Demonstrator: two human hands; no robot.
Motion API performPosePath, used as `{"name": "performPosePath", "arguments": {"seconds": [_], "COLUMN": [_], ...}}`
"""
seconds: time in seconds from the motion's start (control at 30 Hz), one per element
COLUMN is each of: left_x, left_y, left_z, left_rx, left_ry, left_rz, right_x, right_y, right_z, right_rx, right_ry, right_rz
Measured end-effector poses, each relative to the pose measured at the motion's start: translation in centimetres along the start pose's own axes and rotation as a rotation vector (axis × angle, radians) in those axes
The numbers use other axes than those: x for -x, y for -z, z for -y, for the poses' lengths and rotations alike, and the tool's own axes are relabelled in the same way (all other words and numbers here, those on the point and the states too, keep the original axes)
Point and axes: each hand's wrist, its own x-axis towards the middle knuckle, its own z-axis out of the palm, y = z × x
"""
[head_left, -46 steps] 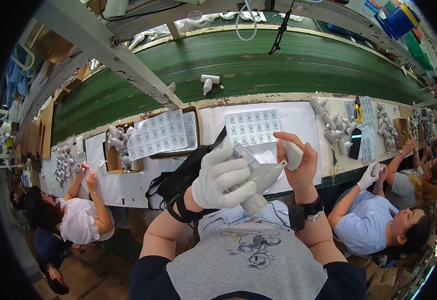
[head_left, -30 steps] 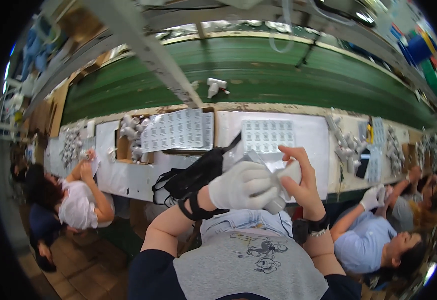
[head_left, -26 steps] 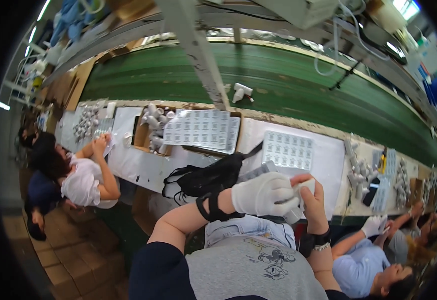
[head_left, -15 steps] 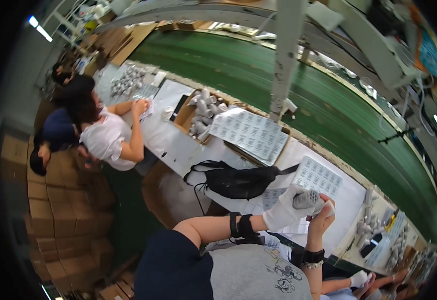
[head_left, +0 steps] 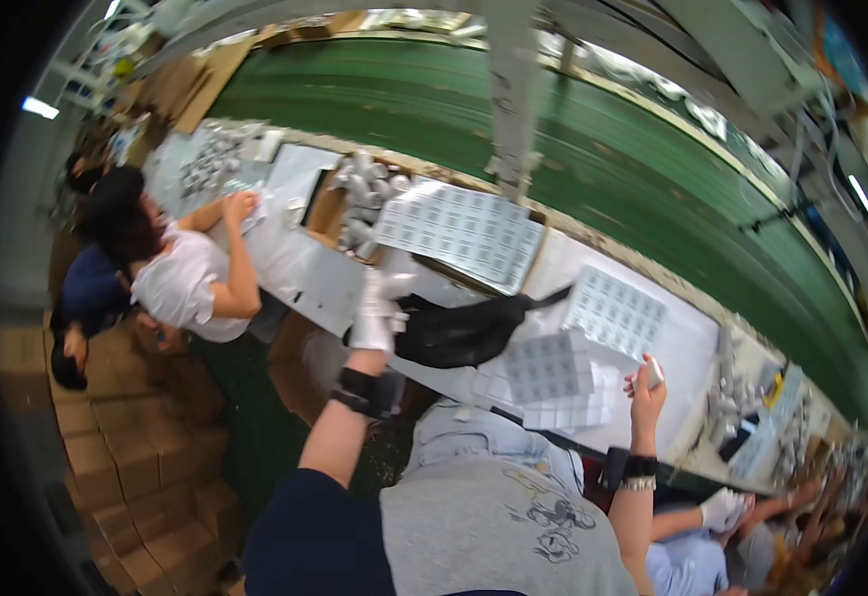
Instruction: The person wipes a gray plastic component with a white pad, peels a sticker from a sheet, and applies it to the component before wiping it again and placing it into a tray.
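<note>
The left hand (head_left: 380, 312), too blurred at the left end of the bag (head_left: 466, 332) to tell its spread or hold, should travel clear of it, while the right hand (head_left: 645, 399), pinched closed on a white piece (head_left: 655, 373) near the rightmost sheet (head_left: 617, 306), grips lightly

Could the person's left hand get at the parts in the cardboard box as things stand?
Probably yes: the gloved left hand is near the open box, and the sheets lie rightward, leaving the visible parts uncovered.
</note>
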Motion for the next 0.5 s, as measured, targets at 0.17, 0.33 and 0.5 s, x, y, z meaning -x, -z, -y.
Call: {"name": "performPosePath", "arguments": {"seconds": [0.17, 0.33, 0.5], "left_x": [-7.2, -13.5, -17.6], "left_y": [10.1, 15.5, 17.6], "left_z": [0.1, 1.2, 3.3], "left_rx": [-0.154, -0.243, -0.044], "left_ry": [0.036, 0.172, 0.221], "left_rz": [-0.286, -0.398, -0.435], "right_x": [-0.5, 0.4, 0.3], "right_y": [6.2, 6.1, 6.5], "right_z": [-9.2, -12.0, -12.7], "right_rx": [0.325, 0.528, 0.611], "right_ry": [-0.141, -0.108, -0.148], "right_rz": [-0.153, -0.242, -0.305]}}
